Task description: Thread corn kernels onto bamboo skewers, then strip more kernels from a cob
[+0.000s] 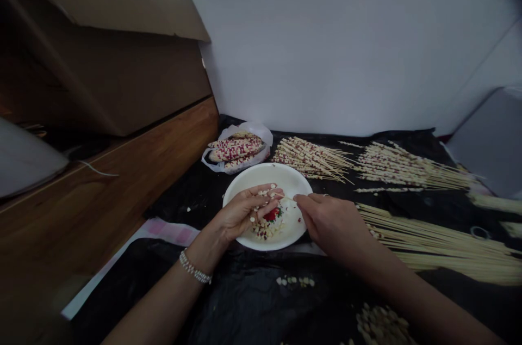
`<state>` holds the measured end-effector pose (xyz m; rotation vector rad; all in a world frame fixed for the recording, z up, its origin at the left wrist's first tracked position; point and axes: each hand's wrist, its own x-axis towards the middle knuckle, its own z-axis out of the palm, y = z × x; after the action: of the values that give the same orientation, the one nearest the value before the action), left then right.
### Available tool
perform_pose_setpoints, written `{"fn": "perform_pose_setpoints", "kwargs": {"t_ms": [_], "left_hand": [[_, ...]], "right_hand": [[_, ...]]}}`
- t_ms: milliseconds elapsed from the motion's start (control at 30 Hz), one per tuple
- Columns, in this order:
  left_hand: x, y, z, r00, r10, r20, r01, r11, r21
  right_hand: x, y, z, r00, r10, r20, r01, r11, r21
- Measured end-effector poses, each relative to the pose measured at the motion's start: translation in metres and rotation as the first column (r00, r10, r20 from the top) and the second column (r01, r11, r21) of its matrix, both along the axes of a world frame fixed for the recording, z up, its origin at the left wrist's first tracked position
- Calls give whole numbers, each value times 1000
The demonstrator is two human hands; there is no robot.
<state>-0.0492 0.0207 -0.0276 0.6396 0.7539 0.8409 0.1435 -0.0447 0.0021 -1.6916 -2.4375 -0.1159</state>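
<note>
Over a white bowl (291,235), my left hand (238,213) is turned up and half curled around a few pale corn kernels (253,219), its fingertips close together. My right hand (332,220) is closed on a thin wooden skewer (284,197) at the bowl's right rim. The skewer's tip reaches my left fingers; whether a kernel is on it there is too small to tell. Loose kernels (263,233), pale and dark red, lie in the bowl around a red and green printed pattern (272,214).
Behind the bowl, a plastic bag (267,135) holds speckled corn cobs (238,149). Kernel-strung skewers lie in two piles (302,155) (391,165). Bare skewers (444,241) are at right. Several kernels (296,282) sit on black sheeting (253,301). A cardboard box (142,73) stands left.
</note>
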Motion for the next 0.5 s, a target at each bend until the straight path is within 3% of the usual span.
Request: {"fn": "perform_pose_setpoints", "kwargs": {"t_ms": [500], "left_hand": [[0,-4,7,998,24,-52,-23,1000,16]], "right_hand": [[-1,-1,0,1000,2,-1,-2,1000,19]]}}
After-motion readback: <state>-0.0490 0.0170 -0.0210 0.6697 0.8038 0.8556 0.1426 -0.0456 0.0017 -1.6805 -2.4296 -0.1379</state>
